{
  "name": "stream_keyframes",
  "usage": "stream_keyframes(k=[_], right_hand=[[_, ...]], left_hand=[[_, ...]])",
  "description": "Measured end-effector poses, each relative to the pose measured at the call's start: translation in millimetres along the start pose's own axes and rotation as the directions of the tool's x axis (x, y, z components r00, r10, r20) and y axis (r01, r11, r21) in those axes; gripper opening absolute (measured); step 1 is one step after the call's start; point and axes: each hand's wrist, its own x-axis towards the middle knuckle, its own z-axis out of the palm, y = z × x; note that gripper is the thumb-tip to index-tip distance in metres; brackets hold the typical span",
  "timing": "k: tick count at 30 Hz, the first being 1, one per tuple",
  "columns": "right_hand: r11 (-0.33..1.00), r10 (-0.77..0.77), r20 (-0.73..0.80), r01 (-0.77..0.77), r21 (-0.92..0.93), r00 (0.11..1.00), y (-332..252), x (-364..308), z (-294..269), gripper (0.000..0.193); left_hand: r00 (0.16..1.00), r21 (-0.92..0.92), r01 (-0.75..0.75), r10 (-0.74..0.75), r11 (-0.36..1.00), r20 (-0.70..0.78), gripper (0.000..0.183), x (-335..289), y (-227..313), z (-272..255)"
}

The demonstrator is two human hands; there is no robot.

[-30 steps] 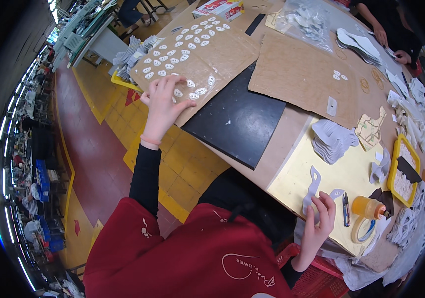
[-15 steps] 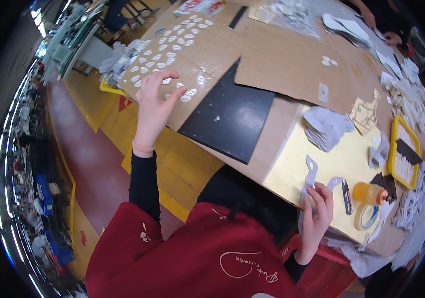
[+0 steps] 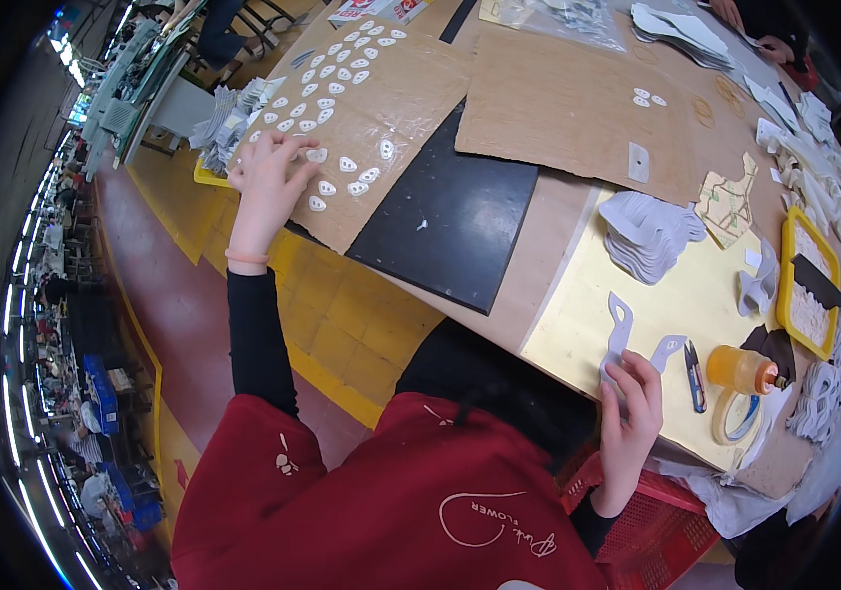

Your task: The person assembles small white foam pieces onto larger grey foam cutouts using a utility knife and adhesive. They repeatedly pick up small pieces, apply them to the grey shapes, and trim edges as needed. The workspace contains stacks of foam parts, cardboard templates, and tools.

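Observation:
My left hand (image 3: 271, 182) reaches over a brown cardboard sheet (image 3: 410, 88) dotted with small white oval pieces (image 3: 347, 164). Its thumb and index finger are apart, close to one white oval (image 3: 317, 155), and I see nothing held between them. At the table's near right, my right hand (image 3: 634, 403) has its fingers bent on a grey curved cut-out piece (image 3: 620, 329) with an eye-shaped hole, which lies on a pale yellow board (image 3: 568, 334). The fingers hide the middle of that piece; its other end, bearing a white oval (image 3: 671, 346), shows beyond them.
A stack of grey pieces (image 3: 646, 236) stands beyond my right hand. Close by are a cutter knife (image 3: 696, 377), an orange bottle (image 3: 740, 371), a tape roll (image 3: 735, 418) and a yellow tray (image 3: 811, 285). A black board (image 3: 450, 221) lies between the cardboard sheets. Another person's hands (image 3: 772, 47) work at far right.
My left hand has moved left over the cardboard, its thumb and index finger now beside a different white oval. My right hand stays on the grey piece. The whole view has shifted slightly.

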Motion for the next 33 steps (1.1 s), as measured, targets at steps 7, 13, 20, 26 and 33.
stream_keyframes(k=[7, 13, 20, 26, 33], right_hand=[[0.995, -0.097, -0.022, 0.096, -0.040, 0.995, -0.4, 5.2, 3.0, 0.022], [0.998, -0.056, 0.006, 0.056, -0.002, 0.998, 2.1, 3.0, 9.1, 0.023], [0.999, -0.047, 0.023, 0.047, -0.021, 0.999, 7.2, 1.8, 6.9, 0.023], [0.996, -0.077, 0.023, 0.078, -0.039, 0.997, 4.5, 2.8, 7.2, 0.023], [0.984, -0.172, 0.012, 0.173, -0.049, 0.985, -1.4, 7.1, 10.1, 0.026]], left_hand=[[0.993, -0.034, -0.121, 0.121, 0.992, 0.009, 0.015, 12.0, 0.4, 6.6], [0.979, -0.013, -0.180, 0.178, 0.984, -0.100, 0.008, 4.0, 1.4, 7.2], [0.981, -0.070, -0.137, 0.126, 0.988, -0.147, 0.008, -5.8, 0.4, 12.2], [0.994, -0.213, -0.004, -0.019, 0.977, -0.110, 0.009, -2.5, 16.4, -4.7], [0.953, -0.713, -0.278, 0.090, 0.644, -0.290, 0.009, -37.6, 141.8, -4.8]])
